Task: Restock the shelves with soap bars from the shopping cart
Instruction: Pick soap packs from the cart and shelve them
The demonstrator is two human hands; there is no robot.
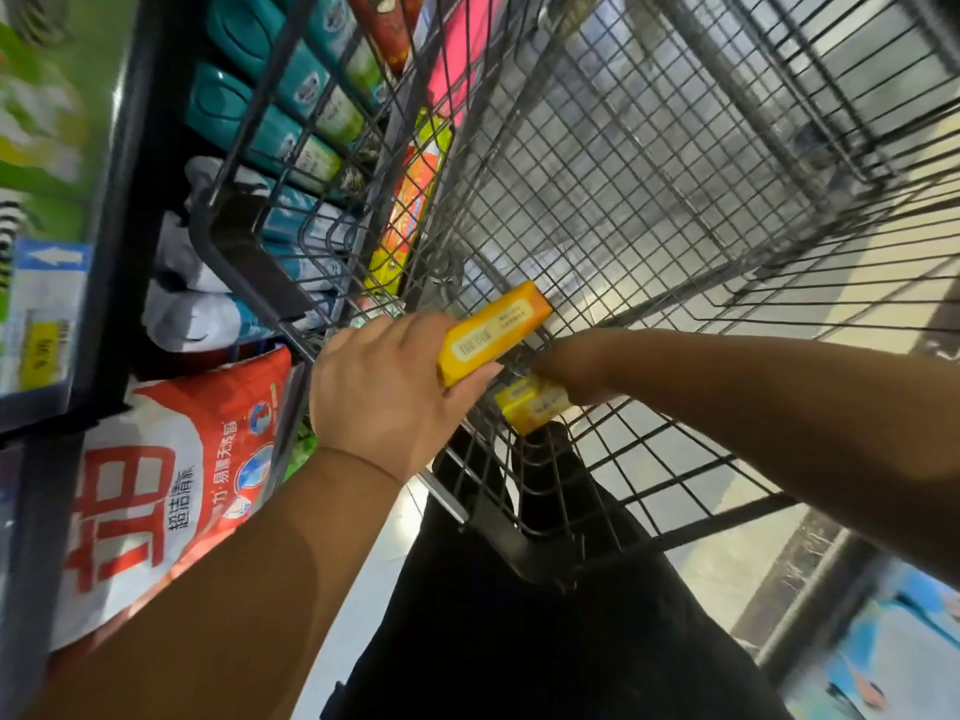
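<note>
- Your left hand (384, 387) is clamped on a yellow boxed soap bar (493, 332). The fingers wrap the near end, and the barcode face is turned up over the near corner of the shopping cart (649, 174).
- Your right hand (571, 366) reaches down into that same corner, and a second bar (532, 405) pokes out just beneath it. The fingers are hidden, so I cannot tell whether they have closed on it or only rest against it.
- The two hands sit close together, with the bars near each other but apart.
- Expect each bar to be light, rigid and boxy. The carton looks glossy, so it may slide in a loose pinch.
- Take each bar across its narrow width, thumb on one long side and fingers on the other. A hold nearer the middle than the end should keep the bar from tipping.
- The corners could snag in the wire mesh, so lift straight up before you swing away.
- The shelf (130, 200) runs along your left, just beside the cart. It holds teal packs (270, 96), and a red detergent bag (171, 485) sits lower down. I cannot make out a slot for yellow bars there.
</note>
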